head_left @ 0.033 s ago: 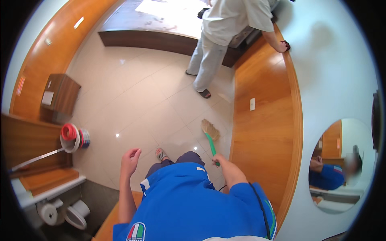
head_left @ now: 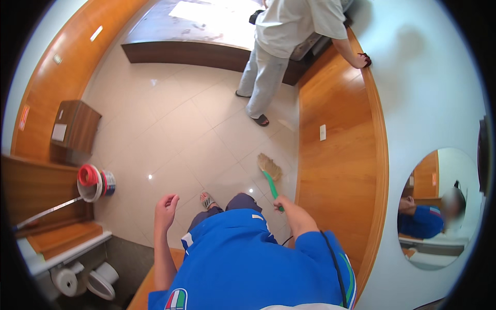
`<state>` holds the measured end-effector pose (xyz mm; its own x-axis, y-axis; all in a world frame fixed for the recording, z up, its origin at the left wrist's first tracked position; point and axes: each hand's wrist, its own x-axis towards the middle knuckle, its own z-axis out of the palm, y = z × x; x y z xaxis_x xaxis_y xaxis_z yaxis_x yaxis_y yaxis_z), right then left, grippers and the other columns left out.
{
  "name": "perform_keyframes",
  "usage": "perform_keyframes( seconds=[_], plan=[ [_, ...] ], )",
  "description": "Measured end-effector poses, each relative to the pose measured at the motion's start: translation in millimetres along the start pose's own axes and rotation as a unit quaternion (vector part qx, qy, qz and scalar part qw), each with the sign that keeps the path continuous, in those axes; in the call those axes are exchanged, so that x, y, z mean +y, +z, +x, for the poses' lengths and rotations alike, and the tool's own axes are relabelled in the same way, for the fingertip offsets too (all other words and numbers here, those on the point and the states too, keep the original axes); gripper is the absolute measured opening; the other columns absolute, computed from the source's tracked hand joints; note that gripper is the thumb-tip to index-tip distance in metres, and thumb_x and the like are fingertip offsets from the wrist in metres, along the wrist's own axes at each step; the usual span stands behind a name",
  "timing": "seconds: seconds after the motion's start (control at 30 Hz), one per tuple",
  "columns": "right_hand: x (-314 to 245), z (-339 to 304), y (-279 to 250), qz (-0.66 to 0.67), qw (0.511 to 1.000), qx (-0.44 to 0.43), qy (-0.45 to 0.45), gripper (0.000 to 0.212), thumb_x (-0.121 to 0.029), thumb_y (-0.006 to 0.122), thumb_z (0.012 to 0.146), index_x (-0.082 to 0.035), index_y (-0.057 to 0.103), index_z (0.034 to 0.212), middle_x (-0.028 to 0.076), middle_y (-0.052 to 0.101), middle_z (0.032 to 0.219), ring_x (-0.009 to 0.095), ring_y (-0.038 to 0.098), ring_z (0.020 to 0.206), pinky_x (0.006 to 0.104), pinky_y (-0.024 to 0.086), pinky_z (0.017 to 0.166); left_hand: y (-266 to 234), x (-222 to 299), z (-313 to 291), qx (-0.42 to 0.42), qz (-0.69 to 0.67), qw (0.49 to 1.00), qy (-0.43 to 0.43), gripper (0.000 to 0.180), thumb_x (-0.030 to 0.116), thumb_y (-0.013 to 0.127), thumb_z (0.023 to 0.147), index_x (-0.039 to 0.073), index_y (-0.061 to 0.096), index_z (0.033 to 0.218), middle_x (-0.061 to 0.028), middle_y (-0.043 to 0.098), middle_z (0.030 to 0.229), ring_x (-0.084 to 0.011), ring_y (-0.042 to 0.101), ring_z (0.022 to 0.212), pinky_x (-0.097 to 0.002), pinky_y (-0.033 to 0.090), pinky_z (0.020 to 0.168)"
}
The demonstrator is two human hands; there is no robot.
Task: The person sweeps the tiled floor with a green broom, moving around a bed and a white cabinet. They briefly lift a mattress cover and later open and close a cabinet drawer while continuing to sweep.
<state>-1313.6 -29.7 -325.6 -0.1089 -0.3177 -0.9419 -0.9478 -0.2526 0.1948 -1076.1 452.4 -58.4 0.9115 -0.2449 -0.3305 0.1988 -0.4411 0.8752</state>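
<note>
A short broom with a green handle [head_left: 270,184] and a tan brush head [head_left: 269,166] slants out ahead of my right hand [head_left: 281,203]. My fingers are wrapped round the handle's near end. The bristles are over the tiled floor, close to the wood-panelled wall on the right; whether they touch it I cannot tell. My left hand [head_left: 166,209] is raised on the other side of my body, fingers curled together, with nothing visible in them.
Ahead, a person [head_left: 279,46] leans one hand on the ledge of the wood panelling [head_left: 341,155], beside a low platform [head_left: 181,54]. At left stand a brown cabinet [head_left: 80,124] and stacked buckets [head_left: 106,183] by a long pole [head_left: 49,213]. A toilet [head_left: 102,281] is lower left; a round mirror [head_left: 431,206] hangs right.
The view has shifted very slightly. Both hands and the broom keep nearly the same pose.
</note>
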Motion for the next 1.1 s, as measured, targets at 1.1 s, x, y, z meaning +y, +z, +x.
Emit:
perform_keyframes(
  seconds=[1.1],
  plan=[
    [-565, -194, -88, 0.080, 0.970, -0.176, -0.149, 0.013, -0.009, 0.054, 0.090, -0.007, 0.061, 0.079, 0.003, 0.059, 0.067, 0.017, 0.060, 0.059, 0.0336, 0.054, 0.057, -180, 25, 343, 0.200, -0.091, 0.974, -0.048, 0.024, 0.028, 0.064, 0.094, 0.007, 0.071, 0.102, -0.0102, 0.072, 0.097, -0.0257, 0.069, 0.091, -0.0364, 0.054, 0.080]
  ],
)
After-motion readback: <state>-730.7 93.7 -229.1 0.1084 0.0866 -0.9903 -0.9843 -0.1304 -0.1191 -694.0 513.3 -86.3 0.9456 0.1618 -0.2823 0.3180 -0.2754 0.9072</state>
